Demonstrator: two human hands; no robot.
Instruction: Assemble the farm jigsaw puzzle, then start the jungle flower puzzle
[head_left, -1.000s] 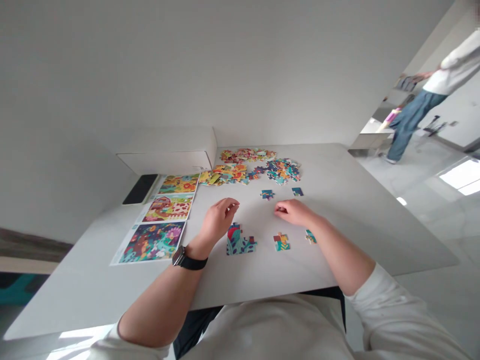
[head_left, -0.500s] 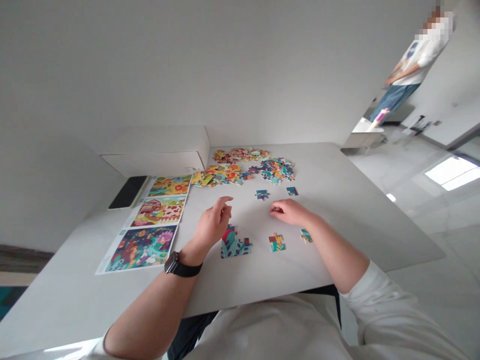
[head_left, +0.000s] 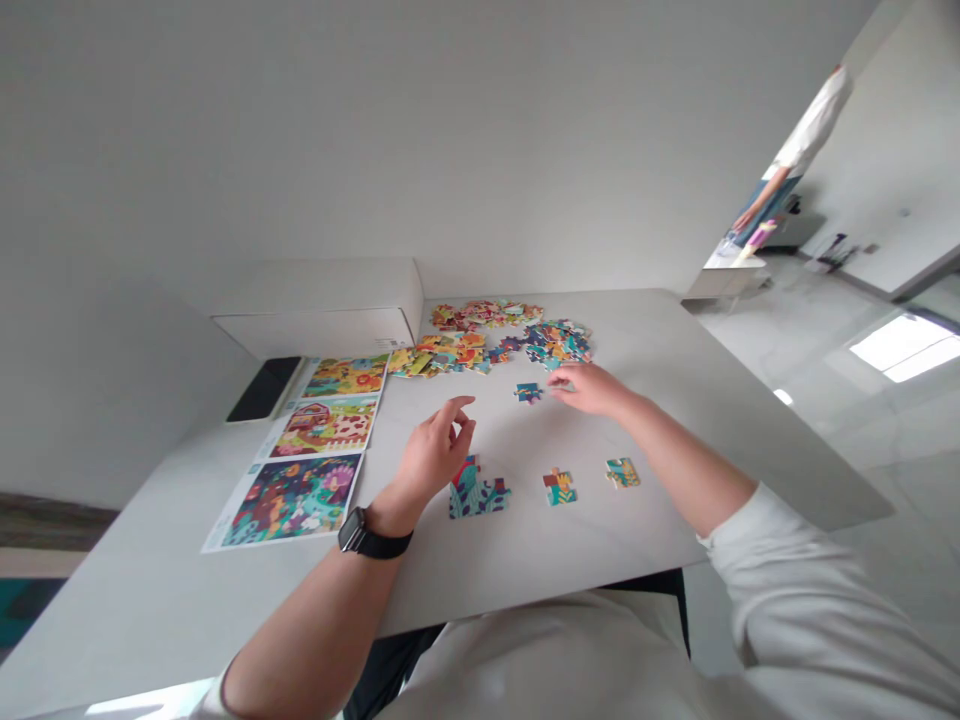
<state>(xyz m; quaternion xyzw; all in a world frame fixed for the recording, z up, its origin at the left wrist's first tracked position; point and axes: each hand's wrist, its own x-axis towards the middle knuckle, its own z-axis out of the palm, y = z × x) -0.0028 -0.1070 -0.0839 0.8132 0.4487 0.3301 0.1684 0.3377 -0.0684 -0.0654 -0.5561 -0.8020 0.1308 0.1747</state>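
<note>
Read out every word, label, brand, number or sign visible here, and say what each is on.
No word, brand or number can be read.
White box: small print at the right end of its front, too small to read.
Printed picture sheet: small marks on its margin, too blurred to read.
Wristwatch: face too dark and angled to read.

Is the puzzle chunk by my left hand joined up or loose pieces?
Joined: the puzzle chunk lies as one interlocked group beside your left hand, its pattern continuing across the pieces.
</note>
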